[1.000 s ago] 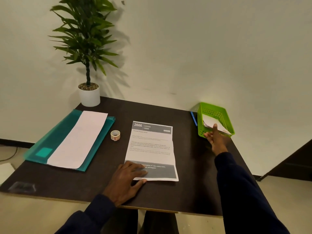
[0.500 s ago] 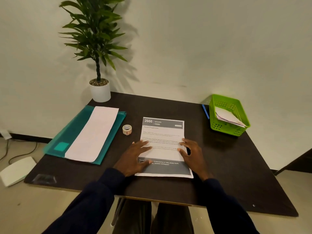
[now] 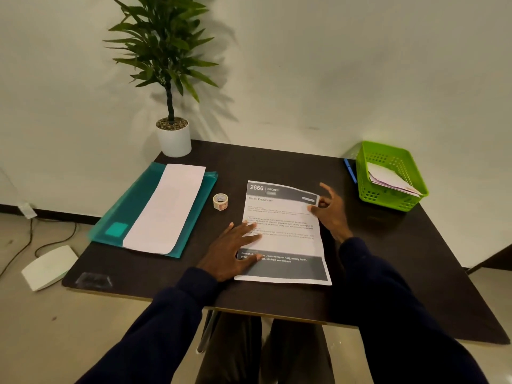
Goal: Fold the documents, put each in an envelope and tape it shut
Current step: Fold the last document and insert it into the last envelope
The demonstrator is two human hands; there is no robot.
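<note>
Nearest, the left hand (image 3: 232, 249) lies flat on the dark surface (image 3: 277, 162), its fingers (image 3: 246, 227) straight and spread, pressing down the document (image 3: 285, 236) at its 9 o'clock edge; it grips nothing. The printed sheet lies open in the middle of the surface. At its 1 o'clock corner the right hand (image 3: 331, 210) pinches the paper between thumb and forefinger, the other fingers loose, and that corner stands a little off the surface.

The fold looks to be just starting. The next move likely calls for carrying the far edge toward the near one, squaring the sides, then creasing.

Farther off, the tape roll (image 3: 220, 201) sits at 10 o'clock, a teal folder (image 3: 130, 214) carrying a long white sheet (image 3: 166, 209) beyond it. At 2 o'clock envelopes (image 3: 388, 178) wait in the green basket (image 3: 388, 200).
</note>
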